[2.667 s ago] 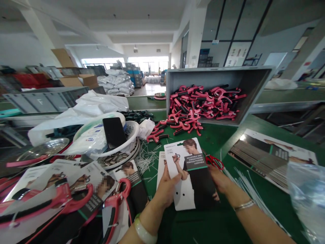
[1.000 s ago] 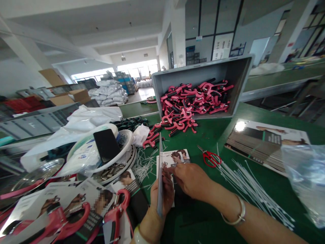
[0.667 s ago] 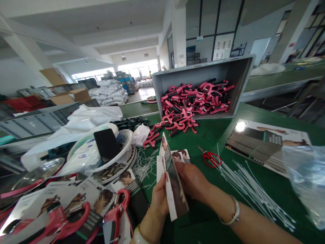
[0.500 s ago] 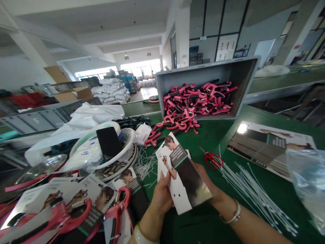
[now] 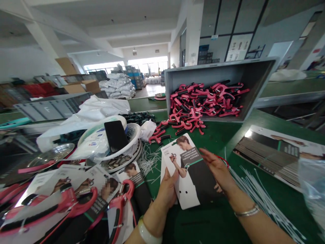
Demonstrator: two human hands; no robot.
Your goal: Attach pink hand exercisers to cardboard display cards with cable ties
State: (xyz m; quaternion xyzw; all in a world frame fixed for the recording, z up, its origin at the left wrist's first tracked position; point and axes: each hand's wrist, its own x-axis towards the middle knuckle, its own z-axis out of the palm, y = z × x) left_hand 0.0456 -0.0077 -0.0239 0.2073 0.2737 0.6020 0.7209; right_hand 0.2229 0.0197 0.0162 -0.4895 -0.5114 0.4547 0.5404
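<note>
The left hand (image 5: pixel 166 193) grasps a card (image 5: pixel 189 173); beside it, the right hand (image 5: pixel 218 171), grip unclear, hides most of the scissors (image 5: pixel 223 162) on a green bench (image 5: pixel 203 223) in a factory hall (image 5: pixel 144 44).

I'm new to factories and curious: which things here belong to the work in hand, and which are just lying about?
Probably part of the work:
printed card held by the left hand, right hand at its edge
pink hand grippers in a grey crate
white cable ties

Probably just lying about:
black phone on a white basin
round metal dish
</note>
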